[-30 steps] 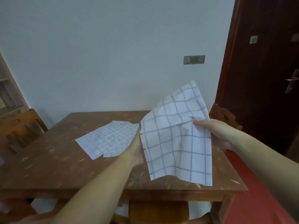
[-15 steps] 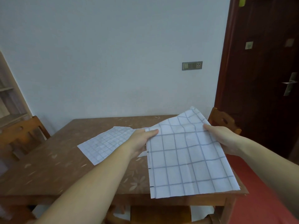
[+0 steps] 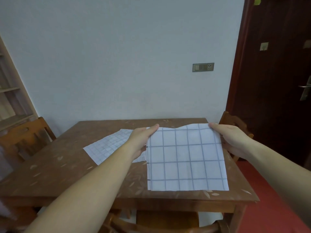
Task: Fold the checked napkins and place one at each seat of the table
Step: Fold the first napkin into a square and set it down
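Observation:
A white napkin with large dark checks point(image 3: 185, 158) lies doubled on the right half of the wooden table point(image 3: 70, 169), its near edge by the table's front edge. My left hand point(image 3: 143, 140) holds its far left corner and my right hand point(image 3: 230, 140) holds its far right corner, both corners a little raised. A second napkin with small checks point(image 3: 109, 147) lies flat in the middle of the table, partly hidden by my left forearm.
A wooden chair point(image 3: 25, 137) stands at the table's left side, another chair point(image 3: 234, 121) at the right side, and a third chair point(image 3: 166, 221) is tucked under the front edge. A dark door point(image 3: 277, 81) is on the right.
The large-checked napkin came down from hanging in the air to lying flat on the table. Both hands moved down and forward to its far corners.

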`<state>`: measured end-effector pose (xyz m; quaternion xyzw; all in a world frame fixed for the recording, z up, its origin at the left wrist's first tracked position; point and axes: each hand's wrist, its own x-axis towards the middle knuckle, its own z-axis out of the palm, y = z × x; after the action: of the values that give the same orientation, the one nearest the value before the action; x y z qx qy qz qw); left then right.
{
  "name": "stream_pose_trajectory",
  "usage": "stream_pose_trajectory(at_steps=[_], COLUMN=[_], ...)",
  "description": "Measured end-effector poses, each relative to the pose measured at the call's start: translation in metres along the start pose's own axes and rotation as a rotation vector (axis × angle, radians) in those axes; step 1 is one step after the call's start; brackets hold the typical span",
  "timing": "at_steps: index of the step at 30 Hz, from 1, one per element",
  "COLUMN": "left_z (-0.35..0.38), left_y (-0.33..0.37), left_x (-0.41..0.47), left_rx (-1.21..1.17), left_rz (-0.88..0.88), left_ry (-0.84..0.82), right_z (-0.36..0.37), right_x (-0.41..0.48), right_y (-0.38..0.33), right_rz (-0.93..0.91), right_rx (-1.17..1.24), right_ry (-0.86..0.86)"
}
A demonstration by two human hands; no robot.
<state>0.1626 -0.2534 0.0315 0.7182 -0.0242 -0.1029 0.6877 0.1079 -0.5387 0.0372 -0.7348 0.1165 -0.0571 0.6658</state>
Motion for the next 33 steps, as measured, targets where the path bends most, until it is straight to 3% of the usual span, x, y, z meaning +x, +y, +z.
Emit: stream_pose_trajectory(at_steps=[9,15,20,24,27,33], left_z=[0.008,0.009,0.007,0.006,0.006,0.000], left_y=[-0.003,0.005,0.013,0.017,0.018,0.015], left_x=[0.003,0.002,0.000,-0.002,-0.004,-0.005], left_rx=[-0.183,-0.219,-0.229,-0.221,-0.229,-0.198], left_rz=[-0.011,0.047,0.073,0.091,0.099,0.104], left_ry=[0.067,0.165,0.174,0.172,0.180,0.206], right_z=[-0.007,-0.011,-0.012,-0.013,-0.012,-0.011], right_x=[0.004,-0.003,-0.005,0.002,0.000,-0.006], right_y=[0.006,0.004,-0.002,-0.003,-0.006,-0.014], right_rz=[-0.003,-0.131,-0.225,-0.269,-0.335,-0.552], right_rx=[0.116,0.072,0.069,-0.013,-0.087,-0.501], right_ry=[0.072,-0.012,0.057,0.190,0.185,0.221])
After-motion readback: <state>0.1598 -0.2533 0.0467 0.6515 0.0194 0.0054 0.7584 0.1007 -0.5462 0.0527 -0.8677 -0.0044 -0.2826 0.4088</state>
